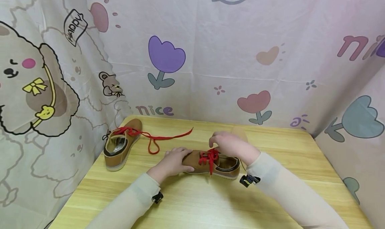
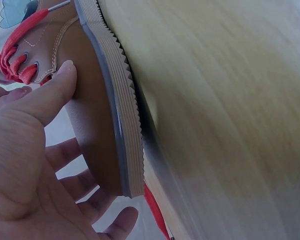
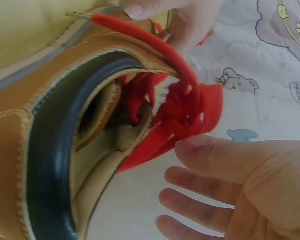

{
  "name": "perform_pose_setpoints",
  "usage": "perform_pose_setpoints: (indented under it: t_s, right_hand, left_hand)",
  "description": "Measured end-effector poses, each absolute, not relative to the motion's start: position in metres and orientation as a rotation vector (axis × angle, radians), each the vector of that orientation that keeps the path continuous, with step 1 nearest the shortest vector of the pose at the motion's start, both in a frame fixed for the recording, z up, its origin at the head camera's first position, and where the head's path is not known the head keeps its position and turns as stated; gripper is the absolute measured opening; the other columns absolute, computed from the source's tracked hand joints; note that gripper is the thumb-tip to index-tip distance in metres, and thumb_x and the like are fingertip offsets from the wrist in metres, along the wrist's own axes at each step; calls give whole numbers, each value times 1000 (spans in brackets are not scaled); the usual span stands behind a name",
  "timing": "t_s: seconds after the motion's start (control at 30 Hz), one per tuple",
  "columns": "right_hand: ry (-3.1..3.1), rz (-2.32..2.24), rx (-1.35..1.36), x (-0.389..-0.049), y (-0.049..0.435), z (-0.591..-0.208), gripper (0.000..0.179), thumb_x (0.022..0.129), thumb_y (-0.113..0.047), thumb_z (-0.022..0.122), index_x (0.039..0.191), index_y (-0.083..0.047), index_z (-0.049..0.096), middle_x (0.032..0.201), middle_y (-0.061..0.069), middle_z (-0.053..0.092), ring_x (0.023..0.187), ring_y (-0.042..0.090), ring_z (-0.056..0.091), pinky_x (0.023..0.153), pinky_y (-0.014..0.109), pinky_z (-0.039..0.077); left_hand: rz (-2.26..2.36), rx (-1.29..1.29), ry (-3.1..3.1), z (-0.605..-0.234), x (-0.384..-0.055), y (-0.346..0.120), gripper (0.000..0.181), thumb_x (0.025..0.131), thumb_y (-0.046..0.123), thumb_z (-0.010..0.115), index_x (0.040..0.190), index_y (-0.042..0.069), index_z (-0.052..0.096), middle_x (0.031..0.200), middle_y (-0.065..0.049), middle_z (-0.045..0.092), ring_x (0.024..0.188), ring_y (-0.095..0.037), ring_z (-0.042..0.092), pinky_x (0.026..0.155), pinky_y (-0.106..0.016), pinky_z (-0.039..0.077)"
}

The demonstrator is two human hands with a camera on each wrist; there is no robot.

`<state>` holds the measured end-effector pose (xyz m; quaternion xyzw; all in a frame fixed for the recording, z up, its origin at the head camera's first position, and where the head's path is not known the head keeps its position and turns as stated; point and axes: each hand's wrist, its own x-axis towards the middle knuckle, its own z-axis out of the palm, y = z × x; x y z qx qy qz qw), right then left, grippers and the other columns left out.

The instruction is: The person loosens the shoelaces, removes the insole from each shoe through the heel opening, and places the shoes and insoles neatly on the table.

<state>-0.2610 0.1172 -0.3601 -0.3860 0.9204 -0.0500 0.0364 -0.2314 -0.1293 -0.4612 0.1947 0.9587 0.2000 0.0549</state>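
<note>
A brown leather shoe [image 1: 195,158] with red laces lies on the table, toe to the left. My left hand [image 1: 171,163] holds its toe; in the left wrist view the thumb lies on the upper [image 2: 92,125] and the fingers reach round the far side. The red shoelace [image 3: 182,112] is bunched in a knot with loops over the tongue, and one tipped end hangs down the near side. Beside the knot is my right hand [image 1: 230,144], thumb tip at the lace and the other fingers loosely extended, apart from each other.
A second brown shoe [image 1: 115,160] stands at the table's left edge, its untied red lace [image 1: 163,138] trailing right with a loop. Behind my right hand a pale tan rounded thing [image 1: 239,133] partly shows. Printed curtains [image 1: 204,55] hang round the wooden table [image 1: 186,202].
</note>
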Motion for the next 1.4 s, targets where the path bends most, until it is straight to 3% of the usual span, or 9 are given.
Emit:
perform_pose_setpoints:
  t_s: [0.6, 1.1, 1.4]
  right_hand:
    - [2944, -238, -1392, -273, 123, -363, 13, 85, -1, 75, 84, -14, 76, 97, 3, 65, 88, 21, 64, 75, 33, 54]
    - [3267, -472, -1117, -301, 134, -357, 6, 88, -2, 74, 93, -2, 78, 98, 12, 69, 93, 33, 62, 84, 44, 53]
    - [3340, -561, -942, -311, 139, -355, 7, 91, -3, 71, 93, -5, 78, 99, 11, 67, 95, 35, 61, 83, 45, 52]
  left_hand:
    - [605, 592, 2926, -461, -231, -129, 78, 83, 52, 77, 147, 15, 52, 144, -9, 53, 129, -34, 48, 97, -56, 37]
    - [591, 584, 2923, -463, -231, -128, 78, 83, 52, 77, 147, 16, 52, 146, -10, 52, 130, -35, 47, 96, -56, 37]
    - [607, 582, 2918, -464, -231, -129, 78, 83, 53, 77, 147, 16, 52, 146, -9, 52, 130, -34, 47, 96, -55, 37]
